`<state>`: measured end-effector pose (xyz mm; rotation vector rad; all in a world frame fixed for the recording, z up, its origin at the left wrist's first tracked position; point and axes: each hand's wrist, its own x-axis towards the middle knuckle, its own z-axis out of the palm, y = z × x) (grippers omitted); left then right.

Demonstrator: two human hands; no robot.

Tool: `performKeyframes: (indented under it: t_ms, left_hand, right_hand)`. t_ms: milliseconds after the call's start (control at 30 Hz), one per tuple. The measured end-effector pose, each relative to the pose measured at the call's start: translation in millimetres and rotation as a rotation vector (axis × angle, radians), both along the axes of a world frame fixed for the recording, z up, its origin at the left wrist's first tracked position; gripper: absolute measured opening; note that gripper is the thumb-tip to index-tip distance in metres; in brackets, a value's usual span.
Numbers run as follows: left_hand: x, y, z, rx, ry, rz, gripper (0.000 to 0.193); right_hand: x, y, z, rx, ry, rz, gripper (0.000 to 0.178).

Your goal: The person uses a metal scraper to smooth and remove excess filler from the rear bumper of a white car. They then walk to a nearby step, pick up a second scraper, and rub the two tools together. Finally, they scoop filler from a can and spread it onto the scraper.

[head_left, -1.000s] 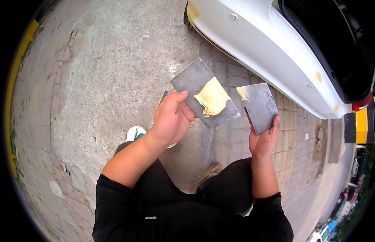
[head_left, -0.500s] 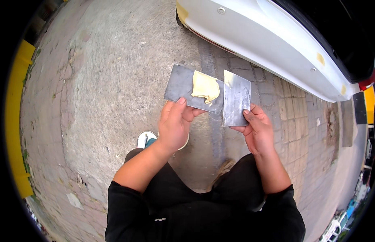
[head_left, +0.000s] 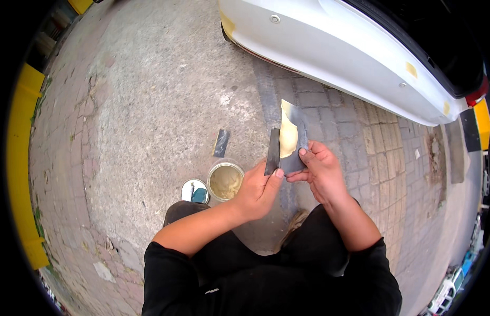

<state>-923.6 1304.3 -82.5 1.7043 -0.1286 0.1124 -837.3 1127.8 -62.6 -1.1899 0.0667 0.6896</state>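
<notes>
My left hand point(head_left: 257, 194) grips a dark flat plate point(head_left: 273, 150), now tilted so that only a narrow strip of its face shows. In my right hand point(head_left: 325, 171), thumb on the face, is a thin grey putty spreader point(head_left: 297, 158). A thick mound of cream-coloured putty point(head_left: 288, 138) lies along the spreader's left side. The two tools meet or nearly meet near their lower ends, and both hands are closed. Below and left of them stands an open round can point(head_left: 225, 180) with pale beige paste inside.
A round lid point(head_left: 195, 191) with a teal item on it lies beside the can. Behind the can is a small dark strip point(head_left: 221, 143) on the concrete. The white car bumper point(head_left: 329, 47), with yellowish patches, spans the upper right. A yellow barrier point(head_left: 28, 174) stands far left.
My left plate has swung from nearly flat to steeply tilted and moved right. The putty mound now shows on the right-hand spreader. The can and the strip have come into view.
</notes>
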Motion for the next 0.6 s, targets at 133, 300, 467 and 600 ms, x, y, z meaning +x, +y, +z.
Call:
performKeyframes:
  t_ms: [133,300,467,600]
  left_hand:
    - [3,7,2,-0.009,0.082,-0.074,0.026]
    - [16,30,3,-0.878,0.001,0.168,0.027]
    - [17,25,24,-1.073,0.146,-0.042,0.031]
    - [17,19,16,-1.112,0.257,-0.214,0.034]
  right_hand:
    - [6,-8,1,0.285,-0.053,-0.040,0.020]
    - [12,-20,11,0.313,-0.316,-0.193,0.037]
    - [1,-19,11,0.244,-0.659,-0.207,0.048]
    - [-10,-30,-7,-0.171,-1.278,0.018,0.047]
